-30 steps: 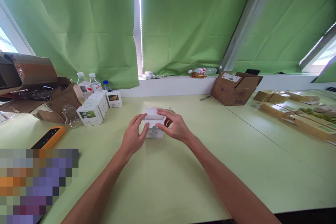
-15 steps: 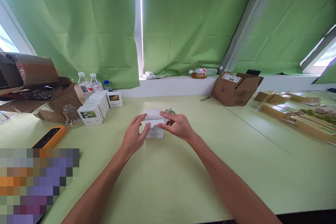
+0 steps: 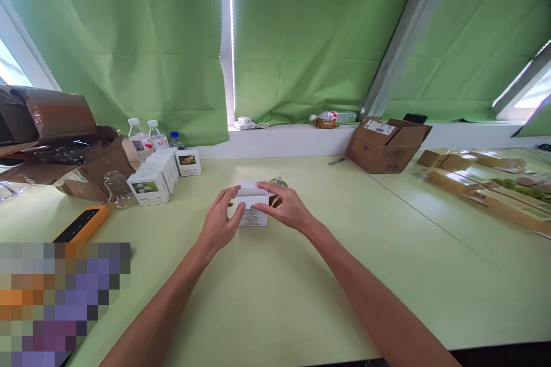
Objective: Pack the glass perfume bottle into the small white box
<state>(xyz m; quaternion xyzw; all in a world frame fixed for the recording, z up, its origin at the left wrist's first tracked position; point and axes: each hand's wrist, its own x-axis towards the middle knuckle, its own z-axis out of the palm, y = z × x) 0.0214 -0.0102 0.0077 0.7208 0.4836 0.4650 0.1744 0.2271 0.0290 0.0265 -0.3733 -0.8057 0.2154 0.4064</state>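
Observation:
A small white carton (image 3: 253,218) stands on the pale green table in front of me, its top flap raised at the back. My left hand (image 3: 221,219) grips its left side, thumb at the near upper edge and fingers towards the back. From the right, my right hand (image 3: 287,206) holds the flap and front edge between thumb and fingers. Just behind the right fingers a round green-and-white patterned thing (image 3: 279,181) shows in part; its kind is hidden.
To the left stand a row of white cartons (image 3: 150,189), a clear jar (image 3: 117,189), bottles (image 3: 140,139), an open cardboard box (image 3: 92,166) and an orange-edged power strip (image 3: 84,225). Back right is another cardboard box (image 3: 374,152); long tan boxes (image 3: 512,209) lie at far right.
My right hand has shifted slightly left, its fingers and thumb moving along the carton's top. The left hand and the carton have barely moved.

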